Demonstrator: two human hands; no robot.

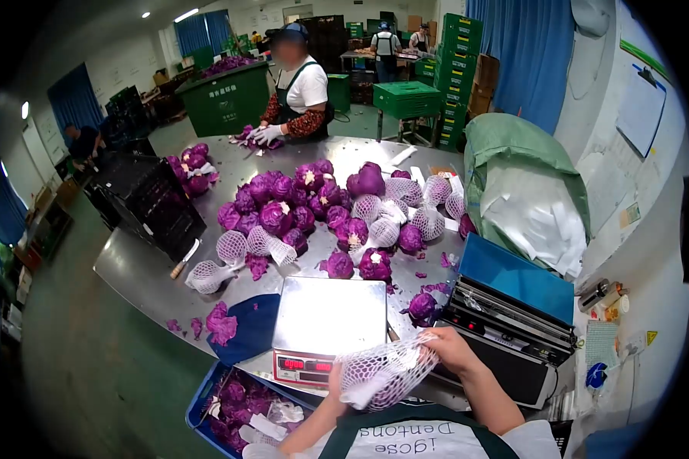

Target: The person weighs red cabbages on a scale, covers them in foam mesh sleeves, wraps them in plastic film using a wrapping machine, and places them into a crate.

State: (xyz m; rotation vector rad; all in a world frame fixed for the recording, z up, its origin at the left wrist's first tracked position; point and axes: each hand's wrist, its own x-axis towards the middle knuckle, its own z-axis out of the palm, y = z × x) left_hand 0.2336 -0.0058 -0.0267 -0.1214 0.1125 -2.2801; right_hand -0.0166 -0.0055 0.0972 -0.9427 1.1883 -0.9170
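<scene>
The broad table (pixel 153 287) was smooth sheet metal, heaped with round, crinkled purple cabbages (pixel 275 218). On its right bulged a woven green sack (pixel 513 134) stuffed with white material. Below the near edge, a blue plastic crate (pixel 195 417) held ragged purple leaves. The scale (pixel 331 314) had a flat, square, shiny plate. Between both hands, over the scale's near right corner, stretched a white, diamond-meshed sleeve (pixel 394 367): the right hand (pixel 450 350) gripped its upper end, and the left hand (pixel 334 382), partly screened by mesh, seemed to grasp the other. Smallest was a wooden-handled knife (pixel 179 268). There were one sack, one scale, one knife and one sleeve in hand; the cabbages overlapped beyond counting.
</scene>
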